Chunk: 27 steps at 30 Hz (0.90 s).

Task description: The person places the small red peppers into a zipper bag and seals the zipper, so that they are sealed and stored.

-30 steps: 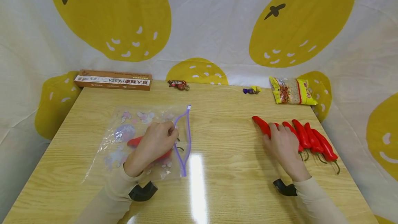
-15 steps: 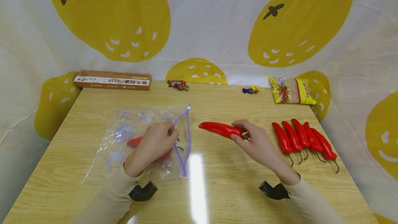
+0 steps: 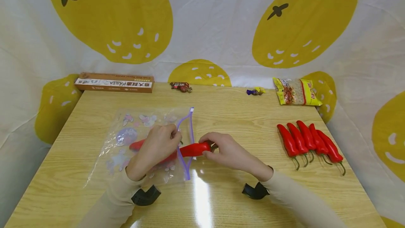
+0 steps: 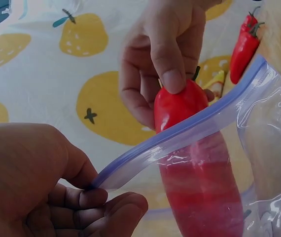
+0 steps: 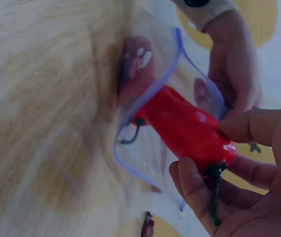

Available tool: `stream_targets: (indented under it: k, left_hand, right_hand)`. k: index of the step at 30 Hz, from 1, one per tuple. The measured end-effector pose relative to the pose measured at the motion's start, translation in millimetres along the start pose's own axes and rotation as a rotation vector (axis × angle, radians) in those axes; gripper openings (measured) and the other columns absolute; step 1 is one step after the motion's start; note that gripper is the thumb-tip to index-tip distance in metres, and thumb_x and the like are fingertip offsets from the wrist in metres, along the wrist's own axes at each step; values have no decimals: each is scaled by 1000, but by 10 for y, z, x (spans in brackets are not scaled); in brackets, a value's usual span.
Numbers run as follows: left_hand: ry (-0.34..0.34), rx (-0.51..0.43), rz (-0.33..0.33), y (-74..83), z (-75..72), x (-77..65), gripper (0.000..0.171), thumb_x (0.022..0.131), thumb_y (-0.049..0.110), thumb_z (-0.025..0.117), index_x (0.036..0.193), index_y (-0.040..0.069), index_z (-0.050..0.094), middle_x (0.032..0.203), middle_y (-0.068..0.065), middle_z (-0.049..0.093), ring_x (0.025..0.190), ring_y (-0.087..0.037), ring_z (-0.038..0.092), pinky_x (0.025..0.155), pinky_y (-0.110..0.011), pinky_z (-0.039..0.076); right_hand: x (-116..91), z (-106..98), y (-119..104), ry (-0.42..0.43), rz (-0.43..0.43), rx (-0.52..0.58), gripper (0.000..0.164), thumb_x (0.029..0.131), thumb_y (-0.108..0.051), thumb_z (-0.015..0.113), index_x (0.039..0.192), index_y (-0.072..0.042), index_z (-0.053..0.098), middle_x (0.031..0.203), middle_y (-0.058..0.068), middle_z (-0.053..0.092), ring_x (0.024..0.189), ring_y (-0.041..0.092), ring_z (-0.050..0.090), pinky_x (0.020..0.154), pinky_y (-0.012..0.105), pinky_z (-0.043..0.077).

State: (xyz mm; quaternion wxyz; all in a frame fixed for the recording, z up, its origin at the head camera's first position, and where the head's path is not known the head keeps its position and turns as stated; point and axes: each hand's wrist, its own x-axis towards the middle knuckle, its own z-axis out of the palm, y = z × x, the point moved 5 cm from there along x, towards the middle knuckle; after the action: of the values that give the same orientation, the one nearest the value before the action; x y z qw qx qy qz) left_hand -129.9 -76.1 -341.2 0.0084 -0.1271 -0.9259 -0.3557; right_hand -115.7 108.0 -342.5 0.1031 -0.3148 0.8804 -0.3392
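Note:
A clear zip bag with a purple zip edge and printed pictures lies on the left of the table, its mouth apart. My left hand pinches the upper edge of that mouth between thumb and fingers, as the left wrist view shows. By its stem end, my right hand grips a red chili pepper; the pepper's tip half is inside the bag, seen through the plastic. Another red pepper lies in the bag, partly hidden under my left hand. A green stem shows just inside the mouth.
Several red peppers lie in a row at the table's right. Along the back stand a pasta box, a dark red wrapped snack, small wrapped candies and a yellow food packet. A patterned cloth hangs behind.
My right hand took a pepper from the row at the right, carried it left, and pushed its tip into the bag's mouth. My left hand stayed in place at the bag.

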Motion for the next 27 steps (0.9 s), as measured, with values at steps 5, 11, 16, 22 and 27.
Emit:
stream_targets:
  k: [5,11,16,22,27]
  left_hand:
    - [-16,-17,-6,7,2,-2,22,85,15,50,63,13,52,50,5,49,41,-9,43,38,-25,34]
    - [-11,-4,7,3,6,1,23,84,13,49,62,12,50,49,3,44,40,-9,38,37,-24,31]
    - [-1,-4,24,-4,7,2,24,84,12,49,60,12,48,48,4,43,41,-8,37,39,-23,30]
    - [8,2,31,-4,0,3,26,84,12,50,58,13,48,48,4,43,43,-9,38,40,-24,31]
    - [15,-2,37,0,-5,1,26,84,12,49,58,14,48,49,5,42,43,-9,36,40,-24,31]
  right_hand:
    - [97,173,-31,-23,-62,-28,28,76,-10,64,104,-10,61,98,-3,62,83,8,59,72,24,50]
    - [196,367,-60,-63,-112,-10,29,76,-11,64,106,-10,62,98,-4,59,83,5,55,70,21,50]
    - [323,521,-56,-76,-119,51,27,80,-10,64,107,-8,62,98,-2,64,85,4,60,74,18,49]
    - [463,650,-57,-64,-127,67,21,80,-6,61,100,-9,63,93,-2,64,86,4,60,75,18,48]
    - [531,748,-55,-87,-115,53,14,79,-3,61,91,-10,60,89,-2,60,82,2,56,71,16,47]
